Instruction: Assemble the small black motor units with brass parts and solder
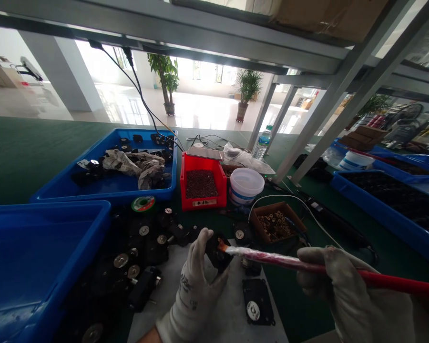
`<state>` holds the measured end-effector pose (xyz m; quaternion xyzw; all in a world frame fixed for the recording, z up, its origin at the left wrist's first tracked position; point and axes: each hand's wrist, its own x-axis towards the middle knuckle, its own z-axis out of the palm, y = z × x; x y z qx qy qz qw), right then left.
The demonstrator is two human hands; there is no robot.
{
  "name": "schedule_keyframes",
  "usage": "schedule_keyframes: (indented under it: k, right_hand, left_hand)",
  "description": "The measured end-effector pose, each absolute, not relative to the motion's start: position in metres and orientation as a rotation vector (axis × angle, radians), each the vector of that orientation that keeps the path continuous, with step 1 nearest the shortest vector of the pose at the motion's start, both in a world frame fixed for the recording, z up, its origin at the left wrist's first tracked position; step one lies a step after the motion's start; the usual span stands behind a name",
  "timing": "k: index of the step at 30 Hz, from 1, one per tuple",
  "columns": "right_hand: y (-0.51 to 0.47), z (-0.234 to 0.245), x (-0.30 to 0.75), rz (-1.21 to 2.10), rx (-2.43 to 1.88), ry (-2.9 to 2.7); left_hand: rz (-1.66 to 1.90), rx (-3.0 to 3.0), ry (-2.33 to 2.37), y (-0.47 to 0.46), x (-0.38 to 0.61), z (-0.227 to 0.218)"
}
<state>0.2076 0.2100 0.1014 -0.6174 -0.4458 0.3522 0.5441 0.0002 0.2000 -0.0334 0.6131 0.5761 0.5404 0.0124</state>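
My left hand, in a white glove, pinches a small black part upright above a white sheet. My right hand, also gloved, is closed around a red-handled tool whose tip touches the top of that black part. Another flat black part with a round metal disc lies on the sheet just below the tool. A pile of similar black parts lies to the left of my left hand.
An empty blue bin sits front left, another blue bin with rags behind it. A red bin of small pieces, a white tub, a cardboard box of brass pieces and cables stand ahead. Blue trays lie right.
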Motion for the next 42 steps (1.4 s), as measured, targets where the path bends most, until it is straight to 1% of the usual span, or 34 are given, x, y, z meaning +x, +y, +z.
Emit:
schedule_keyframes:
  k: [3, 5, 9, 13, 16, 19, 23, 26, 30, 33, 36, 40, 42]
  right_hand:
    - [0.212, 0.117, 0.206, 0.696, -1.411, -1.01]
    - [0.225, 0.125, 0.209, 0.595, -1.294, -1.016]
    - [0.292, 0.121, 0.215, 0.467, -1.128, -1.133]
    - [0.372, 0.098, 0.212, 0.716, -1.197, -1.211]
    - [0.399, 0.086, 0.22, 0.886, -1.264, -1.328]
    - [0.384, 0.084, 0.248, 1.012, -1.336, -1.406]
    - [0.327, 0.081, 0.301, 0.994, -1.436, -1.38]
    - [0.284, 0.065, 0.328, 1.049, -1.475, -1.408]
    - [0.243, 0.035, 0.338, 1.204, -1.51, -1.587]
    - [0.225, 0.024, 0.328, 1.234, -1.421, -1.734]
    - [0.213, 0.029, 0.304, 1.098, -1.309, -1.921]
    - [0.205, 0.041, 0.269, 0.648, -1.179, -2.136]
    - [0.205, 0.042, 0.256, 0.482, -1.082, -2.192]
  left_hand:
    - [1.692, 1.862, 1.796, 0.202, -0.002, -0.037]
    - [1.696, 1.854, 1.796, 0.203, -0.003, -0.038]
    - [1.693, 1.86, 1.752, 0.204, -0.005, -0.04]
    - [1.711, 1.898, 1.693, 0.202, -0.009, -0.043]
    - [1.685, 1.869, 1.681, 0.201, -0.013, -0.048]
    - [1.728, 1.852, 1.676, 0.202, -0.015, -0.05]
    - [1.758, 1.855, 1.607, 0.205, -0.013, -0.05]
    - [1.739, 1.791, 1.621, 0.206, -0.013, -0.05]
    - [1.721, 1.703, 1.715, 0.205, -0.016, -0.05]
    - [1.758, 1.674, 1.707, 0.206, -0.019, -0.048]
    - [1.873, 1.704, 1.636, 0.208, -0.02, -0.041]
    - [2.118, 1.672, 1.516, 0.204, -0.022, -0.023]
    - [2.209, 1.584, 1.506, 0.196, -0.022, -0.01]
